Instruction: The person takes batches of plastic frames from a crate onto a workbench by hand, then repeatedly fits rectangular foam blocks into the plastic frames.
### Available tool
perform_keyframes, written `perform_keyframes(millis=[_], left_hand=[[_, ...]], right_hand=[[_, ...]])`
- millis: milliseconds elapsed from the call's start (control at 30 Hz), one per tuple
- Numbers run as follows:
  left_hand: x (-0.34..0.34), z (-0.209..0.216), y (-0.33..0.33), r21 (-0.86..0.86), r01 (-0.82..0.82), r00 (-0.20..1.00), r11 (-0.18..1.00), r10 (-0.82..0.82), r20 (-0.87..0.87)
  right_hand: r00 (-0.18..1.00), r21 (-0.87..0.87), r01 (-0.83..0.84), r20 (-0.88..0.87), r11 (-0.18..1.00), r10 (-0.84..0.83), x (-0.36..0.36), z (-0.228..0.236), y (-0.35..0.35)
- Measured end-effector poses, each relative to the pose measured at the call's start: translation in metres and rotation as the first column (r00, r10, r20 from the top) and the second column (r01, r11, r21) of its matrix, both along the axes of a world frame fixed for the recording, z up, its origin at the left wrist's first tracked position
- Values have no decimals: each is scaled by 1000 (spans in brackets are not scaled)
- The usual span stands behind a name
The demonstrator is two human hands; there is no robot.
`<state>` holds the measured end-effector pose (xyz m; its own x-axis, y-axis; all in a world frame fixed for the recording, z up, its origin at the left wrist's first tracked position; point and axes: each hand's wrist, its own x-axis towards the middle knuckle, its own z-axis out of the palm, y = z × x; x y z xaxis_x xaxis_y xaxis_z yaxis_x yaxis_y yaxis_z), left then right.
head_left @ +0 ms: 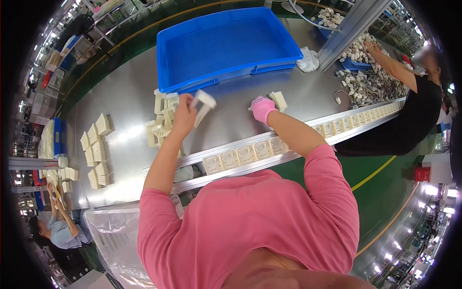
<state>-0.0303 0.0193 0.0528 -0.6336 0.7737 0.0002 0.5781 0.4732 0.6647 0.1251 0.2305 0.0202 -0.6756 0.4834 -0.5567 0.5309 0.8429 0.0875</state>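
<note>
My left hand (184, 117) is closed on a cream plastic frame (206, 100), raised and tilted above the metal table. Beside that hand lies a loose heap of similar cream frames (161, 126). My right hand (263, 110), in a pink glove, is over the table with its fingers curled in. Whatever those fingers hold, if anything, is hidden. Just to the right of the glove is a cream plastic block (278, 101). Below both hands runs a metal rail track (231, 166) carrying a row of square cream housings (245, 153).
A big blue bin (226, 79) stands at the far side, with a white cloth (308, 59) by its corner. Stacked cream parts (98, 151) sit at the left. A co-worker (404, 96) at the right reaches into piled wired parts (370, 86); another person (62, 226) works at the lower left.
</note>
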Motion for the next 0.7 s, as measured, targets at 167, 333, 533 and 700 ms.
perform_keyframes(millis=[167, 333, 533, 700], left_hand=[[15, 5, 15, 430, -448, 742, 783, 58, 668], [48, -13, 21, 338, -360, 700, 870, 13, 714], [79, -3, 28, 526, -378, 729, 762, -105, 677], [81, 7, 25, 597, -345, 741, 725, -181, 647]], right_hand=[[723, 144, -400, -557, 905, 409, 7, -18, 3], [816, -861, -158, -390, 484, -427, 6, 87, -47], [280, -484, -402, -873, 777, -399, 2, 63, -80], [237, -287, -302, -946, 909, -220, 12, 74, -96]])
